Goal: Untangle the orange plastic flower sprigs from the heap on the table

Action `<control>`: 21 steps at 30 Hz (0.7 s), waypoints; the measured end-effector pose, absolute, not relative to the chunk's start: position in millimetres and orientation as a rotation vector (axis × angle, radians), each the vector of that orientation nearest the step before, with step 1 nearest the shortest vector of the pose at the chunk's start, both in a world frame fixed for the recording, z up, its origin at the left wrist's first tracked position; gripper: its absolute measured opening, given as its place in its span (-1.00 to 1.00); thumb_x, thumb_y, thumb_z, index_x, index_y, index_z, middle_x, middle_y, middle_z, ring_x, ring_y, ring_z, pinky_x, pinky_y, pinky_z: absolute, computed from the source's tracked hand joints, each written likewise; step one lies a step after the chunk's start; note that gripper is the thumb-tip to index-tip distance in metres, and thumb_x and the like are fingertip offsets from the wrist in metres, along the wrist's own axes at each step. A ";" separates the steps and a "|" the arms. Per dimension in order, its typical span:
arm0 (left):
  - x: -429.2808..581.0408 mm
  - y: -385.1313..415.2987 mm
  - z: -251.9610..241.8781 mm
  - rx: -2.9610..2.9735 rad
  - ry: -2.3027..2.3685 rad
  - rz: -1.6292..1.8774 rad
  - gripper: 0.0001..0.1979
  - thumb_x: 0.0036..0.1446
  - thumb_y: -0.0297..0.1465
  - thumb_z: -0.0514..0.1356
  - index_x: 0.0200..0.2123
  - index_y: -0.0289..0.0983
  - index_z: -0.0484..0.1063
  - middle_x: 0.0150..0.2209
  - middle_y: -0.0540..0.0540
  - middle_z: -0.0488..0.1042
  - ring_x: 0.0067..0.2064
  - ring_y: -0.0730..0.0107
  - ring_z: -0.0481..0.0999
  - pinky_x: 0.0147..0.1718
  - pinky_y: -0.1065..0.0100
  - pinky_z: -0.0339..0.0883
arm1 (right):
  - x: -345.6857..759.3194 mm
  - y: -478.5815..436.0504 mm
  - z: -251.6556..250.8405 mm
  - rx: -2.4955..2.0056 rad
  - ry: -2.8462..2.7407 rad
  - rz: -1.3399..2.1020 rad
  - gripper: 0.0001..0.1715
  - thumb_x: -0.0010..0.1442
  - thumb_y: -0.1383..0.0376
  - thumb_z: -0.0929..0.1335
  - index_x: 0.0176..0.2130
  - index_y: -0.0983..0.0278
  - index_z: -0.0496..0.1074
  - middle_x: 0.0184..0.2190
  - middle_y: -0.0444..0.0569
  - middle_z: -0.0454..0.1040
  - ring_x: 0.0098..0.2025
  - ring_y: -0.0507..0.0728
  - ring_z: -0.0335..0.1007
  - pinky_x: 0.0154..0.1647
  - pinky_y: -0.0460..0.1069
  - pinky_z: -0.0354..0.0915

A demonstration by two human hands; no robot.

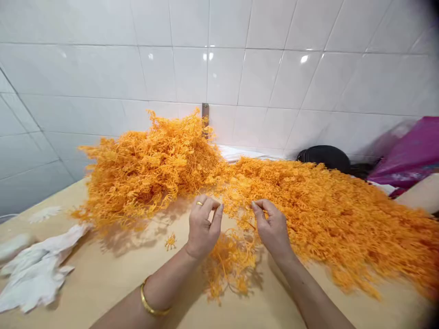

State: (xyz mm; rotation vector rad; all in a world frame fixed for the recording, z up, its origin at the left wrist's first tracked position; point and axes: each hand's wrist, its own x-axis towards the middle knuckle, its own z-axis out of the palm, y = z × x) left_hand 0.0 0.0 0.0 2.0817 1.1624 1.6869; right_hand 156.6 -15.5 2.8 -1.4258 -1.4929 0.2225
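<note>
My left hand (204, 226) and my right hand (272, 224) hover close together, their fingertips pinched toward each other at the front edge of a large heap of tangled orange sprigs (329, 214). Whether the fingers hold a fine strand is too small to tell. A second tall mound of the same sprigs (147, 173) rises to the left. A loose clump (229, 267) lies on the wooden table (113, 278) below my hands, and a single small sprig (170, 242) lies near my left hand. A gold bangle (152, 299) circles my left wrist.
Crumpled white cloth (37, 269) lies on the table at the left. Behind the heaps stand a white tiled wall (240, 73) with a metal bracket (205, 114). A black bag (324, 157) and a magenta bag (408, 151) sit at the back right.
</note>
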 end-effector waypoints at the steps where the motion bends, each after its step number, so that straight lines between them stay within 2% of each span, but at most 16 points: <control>1: 1.5 0.2 -2.5 2.067 1.147 1.611 -0.80 0.06 -0.41 0.01 -0.59 -0.30 0.21 -0.55 -0.02 0.21 -0.41 0.46 0.20 -0.38 0.39 0.08 | 157.3 -15.8 4.3 -1.410 -1.460 0.241 -0.71 0.12 0.17 0.17 -0.52 0.27 0.23 -0.59 -0.16 0.20 -0.50 0.02 0.12 -0.47 -0.08 0.04; 4: 5.3 1.1 -6.6 1.906 1.076 1.428 -0.78 0.06 -0.35 0.02 -0.56 -0.31 0.31 -0.53 -0.04 0.25 -0.40 0.44 0.24 -0.39 0.40 0.11 | 157.5 -17.4 7.4 -1.371 -1.426 0.245 -0.72 0.13 0.18 0.16 -0.52 0.26 0.22 -0.59 -0.16 0.22 -0.50 0.02 0.13 -0.47 -0.08 0.05; 8: 7.2 3.0 -4.4 1.461 0.925 1.262 -0.76 -0.02 -0.26 0.10 -0.43 -0.32 0.43 -0.36 -0.09 0.34 -0.33 0.43 0.30 -0.36 0.42 0.16 | 149.2 -21.1 4.2 -1.343 -1.532 0.132 -0.76 0.13 0.23 0.18 -0.51 0.26 0.25 -0.54 -0.12 0.28 -0.43 0.05 0.17 -0.40 -0.05 0.06; 10: 7.5 4.1 -4.2 1.262 0.834 1.230 -0.76 -0.06 -0.25 0.14 -0.46 -0.34 0.43 -0.42 -0.08 0.34 -0.38 0.47 0.30 -0.39 0.44 0.16 | 142.3 -22.7 -0.5 -1.348 -1.656 0.054 -0.78 0.13 0.27 0.18 -0.49 0.25 0.28 -0.51 -0.10 0.32 -0.39 0.08 0.17 -0.35 -0.02 0.04; 12: 8.0 5.1 -5.7 1.082 0.774 1.212 -0.78 -0.10 -0.28 0.19 -0.49 -0.35 0.42 -0.49 -0.06 0.34 -0.45 0.51 0.28 -0.42 0.46 0.15 | 135.3 -24.1 -5.9 -1.340 -1.791 -0.005 -0.79 0.14 0.31 0.17 -0.48 0.25 0.30 -0.50 -0.09 0.33 -0.37 0.09 0.16 -0.32 0.00 0.02; 15: 9.4 6.4 -8.7 0.853 0.744 1.190 -0.83 -0.15 -0.36 0.23 -0.49 -0.38 0.41 -0.47 -0.09 0.38 -0.46 0.52 0.30 -0.44 0.46 0.17 | 127.5 -26.2 -11.7 -1.324 -1.942 -0.050 -0.80 0.13 0.35 0.17 -0.45 0.25 0.31 -0.46 -0.07 0.34 -0.34 0.10 0.15 -0.31 0.01 0.02; 21: 10.3 12.5 -12.6 0.509 0.641 1.171 -0.96 -0.13 -0.53 0.17 -0.56 -0.38 0.33 -0.54 -0.06 0.37 -0.47 0.51 0.36 -0.39 0.45 0.24 | 127.3 -30.0 -6.7 -1.317 -1.924 -0.198 -0.83 0.13 0.35 0.18 -0.35 0.26 0.34 -0.38 -0.02 0.33 -0.27 0.12 0.17 -0.24 0.04 0.07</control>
